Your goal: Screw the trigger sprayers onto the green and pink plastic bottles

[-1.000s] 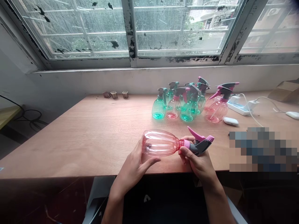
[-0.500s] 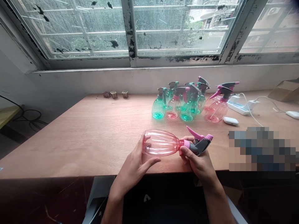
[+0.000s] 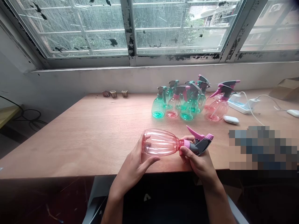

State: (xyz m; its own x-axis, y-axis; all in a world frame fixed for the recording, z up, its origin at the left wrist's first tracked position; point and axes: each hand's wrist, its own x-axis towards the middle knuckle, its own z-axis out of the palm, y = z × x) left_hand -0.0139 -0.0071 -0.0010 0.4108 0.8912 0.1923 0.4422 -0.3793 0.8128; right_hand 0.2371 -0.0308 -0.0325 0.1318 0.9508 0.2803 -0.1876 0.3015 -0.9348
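Note:
I hold a pink see-through spray bottle [image 3: 160, 142] lying on its side just above the near edge of the wooden table [image 3: 93, 133]. My left hand [image 3: 134, 166] cups the bottle's base, thumb under its belly. My right hand [image 3: 198, 161] is closed around the grey and pink trigger head [image 3: 199, 143] at the bottle's neck. The nozzle points right.
A cluster of several green and pink spray bottles [image 3: 184, 101] stands at the back right. A power strip [image 3: 240, 105] with white cables, a white earbud case [image 3: 231, 119] and a cardboard box [image 3: 286, 88] lie further right. Small pots [image 3: 114, 93] sit by the wall. A blurred patch covers the right edge.
The hands and the bottle have barely moved; only the camera view has shifted slightly.

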